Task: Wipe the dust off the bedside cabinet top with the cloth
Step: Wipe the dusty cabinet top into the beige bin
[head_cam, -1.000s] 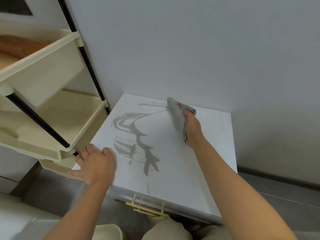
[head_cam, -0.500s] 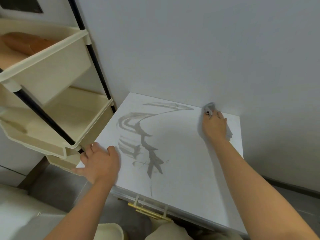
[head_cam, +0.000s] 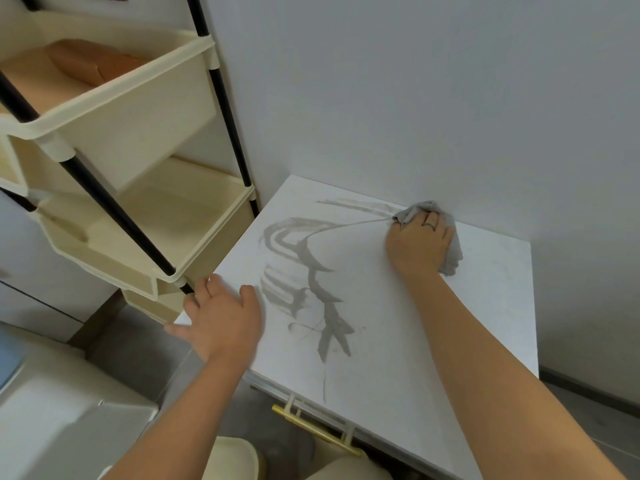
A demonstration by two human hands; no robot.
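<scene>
A: From the head camera, where is the cloth?
B: The grey cloth lies on the white bedside cabinet top, at the back edge where the top meets the wall. The right hand presses down on it, fingers spread over the fabric and holding it against the surface; there is a ring on one finger.
A: And the other hand?
B: The left hand rests flat at the cabinet's left front edge, fingers loose and gripping nothing.
A: How does the top look?
B: Grey dust streaks curve across the left and middle part, between the two hands. One thin line runs up to the cloth.
A: Anything around it?
B: A cream tiered shelf rack with black poles stands just beside the cabinet on the left. A gold drawer handle shows below the front edge.
</scene>
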